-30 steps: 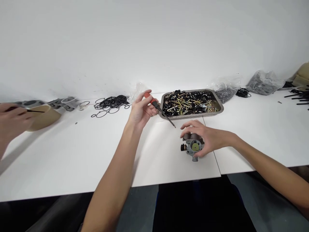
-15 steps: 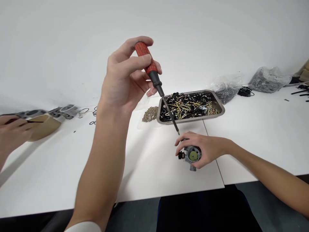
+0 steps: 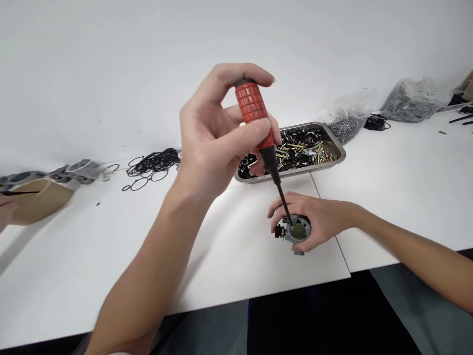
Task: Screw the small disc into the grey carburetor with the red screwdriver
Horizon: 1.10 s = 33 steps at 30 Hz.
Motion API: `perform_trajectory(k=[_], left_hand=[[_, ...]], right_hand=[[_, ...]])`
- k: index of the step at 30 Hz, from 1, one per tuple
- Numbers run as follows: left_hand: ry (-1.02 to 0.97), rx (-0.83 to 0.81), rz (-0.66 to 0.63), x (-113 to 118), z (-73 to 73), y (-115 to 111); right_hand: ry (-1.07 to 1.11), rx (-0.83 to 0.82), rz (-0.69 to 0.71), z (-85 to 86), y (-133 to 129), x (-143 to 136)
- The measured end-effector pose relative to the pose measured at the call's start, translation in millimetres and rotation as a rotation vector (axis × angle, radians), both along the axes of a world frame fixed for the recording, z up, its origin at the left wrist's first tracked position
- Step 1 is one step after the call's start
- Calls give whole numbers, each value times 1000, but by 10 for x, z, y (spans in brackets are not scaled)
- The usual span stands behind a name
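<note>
Left hand (image 3: 210,143), near the middle of the frame, is pinching the red-and-black screwdriver (image 3: 254,108), one finger over its butt end; the tilted shaft runs down rightward, its tip at the edge of the greenish disc (image 3: 300,231) in the metal part (image 3: 293,235), right of centre and lower. Right hand (image 3: 316,222) curls round that part on the desk (image 3: 229,266). Beyond, a tray (image 3: 295,172) of mixed pieces; black rings (image 3: 155,162) left of centre; clear bags (image 3: 412,102) upper right; at the left edge, another person's hand (image 3: 5,212) beside a tan container (image 3: 44,204)
</note>
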<state>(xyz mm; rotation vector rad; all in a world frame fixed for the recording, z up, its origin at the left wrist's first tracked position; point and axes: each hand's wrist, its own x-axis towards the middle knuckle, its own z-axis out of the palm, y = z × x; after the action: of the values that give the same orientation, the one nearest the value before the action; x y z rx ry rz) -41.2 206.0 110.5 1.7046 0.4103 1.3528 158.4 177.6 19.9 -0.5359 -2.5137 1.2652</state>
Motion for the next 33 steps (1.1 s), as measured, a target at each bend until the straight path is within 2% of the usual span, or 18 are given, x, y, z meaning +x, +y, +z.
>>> perform_trajectory(k=[4, 8, 13, 18, 23, 28, 33], left_hand=[[27, 32, 1, 61, -77, -15], [57, 52, -25, 95, -88, -62], [61, -19, -7, 116, -107, -99], [86, -15, 16, 126, -144, -78], [82, -1, -43, 126, -161, -77], [119, 37, -33, 129, -153, -103], [107, 118, -26, 105, -79, -173]], right_hand=[[17, -4, -12, -8, -7, 0], [17, -10, -17, -13, -12, -1], [1, -20, -21, -4, -13, -7], [-9, -21, -15, 1, -9, -4], [-8, 0, -23, 3, -11, 1], [-14, 6, -27, 15, -15, 6], [13, -2, -16, -1, -10, 4]])
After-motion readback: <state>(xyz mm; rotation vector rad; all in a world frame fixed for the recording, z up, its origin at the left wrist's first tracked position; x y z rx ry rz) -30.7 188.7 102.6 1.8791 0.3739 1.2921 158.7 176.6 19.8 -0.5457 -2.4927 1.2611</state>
